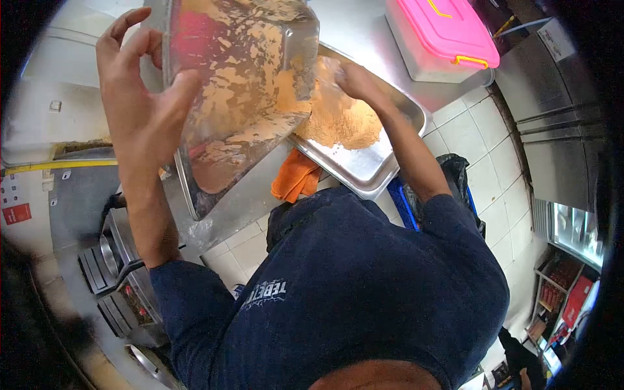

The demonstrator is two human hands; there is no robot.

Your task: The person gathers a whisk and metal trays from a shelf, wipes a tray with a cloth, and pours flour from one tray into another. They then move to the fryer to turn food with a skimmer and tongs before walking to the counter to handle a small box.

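Observation:
My left hand (146,97) grips the rim of a deep metal food pan (224,97), thumb on the inside and fingers behind. The pan is tipped on its side, and orange-tan powder clings in patches to its inner walls. Its lower right corner hangs over a shallow steel tray (372,170), where a heap of the same powder (348,127) lies. Above this heap, beside the pan's edge, is my right hand (357,81), with its fingers closed. Something pale and blurred shows at the fingertips; what it is I cannot make out.
An orange cloth (296,175) lies against the tray's near side. A clear box with a pink lid (448,29) stands behind on the steel table (354,26). Below the tray at right is a blue bin with a black bag (455,179). Cooking equipment (123,279) stands at lower left.

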